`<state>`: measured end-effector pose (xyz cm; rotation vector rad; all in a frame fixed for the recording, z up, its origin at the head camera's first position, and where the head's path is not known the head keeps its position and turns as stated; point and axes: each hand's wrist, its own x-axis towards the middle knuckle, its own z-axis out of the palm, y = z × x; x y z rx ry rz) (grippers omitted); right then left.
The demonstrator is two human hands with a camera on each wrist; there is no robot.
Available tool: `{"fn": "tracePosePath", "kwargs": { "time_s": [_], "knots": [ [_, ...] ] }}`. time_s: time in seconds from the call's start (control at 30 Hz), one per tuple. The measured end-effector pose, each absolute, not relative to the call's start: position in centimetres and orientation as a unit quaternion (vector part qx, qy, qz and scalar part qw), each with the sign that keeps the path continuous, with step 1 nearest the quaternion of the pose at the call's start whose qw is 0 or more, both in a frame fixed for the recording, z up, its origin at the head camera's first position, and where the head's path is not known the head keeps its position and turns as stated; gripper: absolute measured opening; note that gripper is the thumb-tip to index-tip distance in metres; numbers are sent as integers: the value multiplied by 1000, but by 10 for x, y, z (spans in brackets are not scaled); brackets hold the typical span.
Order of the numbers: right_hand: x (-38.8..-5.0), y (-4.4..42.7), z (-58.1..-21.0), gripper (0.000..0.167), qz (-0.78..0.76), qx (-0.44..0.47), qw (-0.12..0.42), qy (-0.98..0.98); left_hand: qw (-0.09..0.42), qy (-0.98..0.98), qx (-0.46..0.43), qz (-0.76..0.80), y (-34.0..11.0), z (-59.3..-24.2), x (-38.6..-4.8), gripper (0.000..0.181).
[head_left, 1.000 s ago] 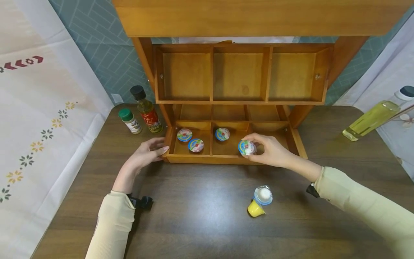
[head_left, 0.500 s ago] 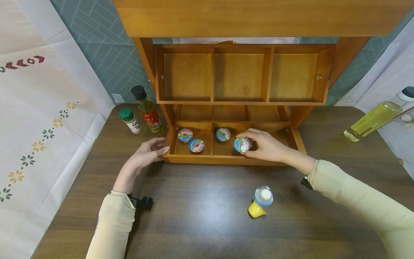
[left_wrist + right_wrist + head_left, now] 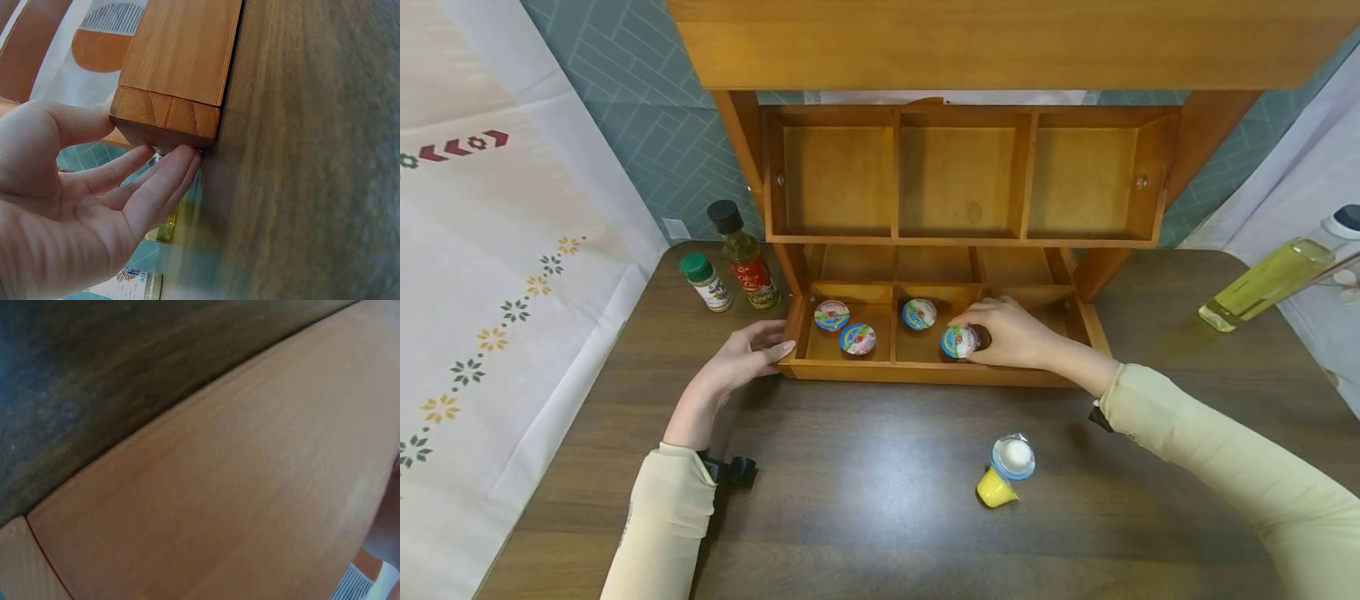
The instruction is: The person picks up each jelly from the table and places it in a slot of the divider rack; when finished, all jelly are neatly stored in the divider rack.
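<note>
r. hand (image 3: 1011, 332) has fingers & thumb round a small lidded cup (image 3: 958, 342), held in the mid comp. of the wooden lower tray (image 3: 850, 372); a sec ago cup & hand were further r., nearer the tray's r. divider. l. hand (image 3: 747, 357), unmoved, grips the tray's l. front corner, thumb at top edge, fingertips on outer side. cup's printed lid faces up; round, so no long axis shows across it, & its body is mostly hidden. can't tell if its base touches the tray floor. single cup (image 3: 919, 314) sits behind it, same comp.; cup pair (image 3: 857, 339) in tray's l. comp., all lids up. yellow cup (image 3: 996, 488) lies on its side in front of tray, touching or close by a blue-rimmed cup (image 3: 1013, 457).
</note>
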<state>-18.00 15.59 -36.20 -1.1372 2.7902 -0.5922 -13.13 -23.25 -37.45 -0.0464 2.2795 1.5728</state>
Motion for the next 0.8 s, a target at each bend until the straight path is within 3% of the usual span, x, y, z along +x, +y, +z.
{"fn": "tracePosePath", "kwargs": {
  "time_s": [0.37, 0.63, 0.8],
  "knots": [
    [-181, 151, -368, 47, -168, -367, 20, 915, 190, 807, -18, 560, -231, -371, -130, 58],
    [-183, 161, -359, 58, -176, -403, 56, 896, 191, 807, -15, 559, -231, -369, -129, 58],
    [-180, 169, -352, 56, -195, -403, 62, 892, 188, 806, -16, 561, -231, -369, -128, 58]
  ]
}}
